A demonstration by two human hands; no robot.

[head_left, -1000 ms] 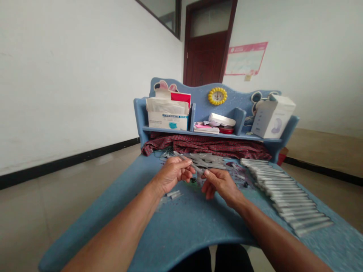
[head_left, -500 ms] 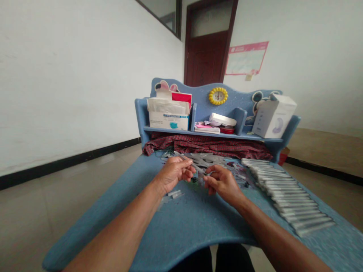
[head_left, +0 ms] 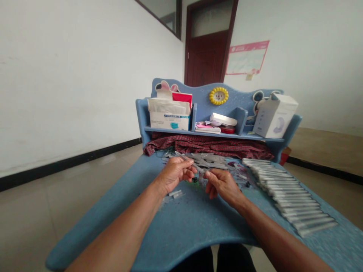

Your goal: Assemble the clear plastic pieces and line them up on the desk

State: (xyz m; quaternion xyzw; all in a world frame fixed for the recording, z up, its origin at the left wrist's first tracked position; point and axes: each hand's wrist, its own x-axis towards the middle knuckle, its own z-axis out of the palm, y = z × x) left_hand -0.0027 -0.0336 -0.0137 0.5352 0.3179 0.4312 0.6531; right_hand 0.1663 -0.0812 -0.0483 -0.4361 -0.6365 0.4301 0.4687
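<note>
My left hand (head_left: pixel 178 173) is closed, its thumb and fingers pinching a thin, pale pen-like tube (head_left: pixel 197 168). The tube slants down to the right toward my right hand (head_left: pixel 222 184), whose curled fingers and thumb close on its near end. Just beyond both hands lies a loose heap of similar translucent tubes (head_left: pixel 210 158). A small black piece (head_left: pixel 195 179) sits on the table between the hands. Several short clear pieces (head_left: pixel 176 193) lie beside my left wrist. What exactly is at the right fingertips is too small to make out.
A long row of pen-like tubes (head_left: pixel 292 196) lies side by side at the right of the blue table (head_left: pixel 187 230). Checked cloth (head_left: pixel 210 146) is bunched under the shelf, which bears a mask box (head_left: pixel 169 120) and a white carton (head_left: pixel 273 117).
My right hand has shifted slightly, its fingers curling more and the thumb rising along the tube's end. The left hand keeps its pinch. The view has moved very slightly.
</note>
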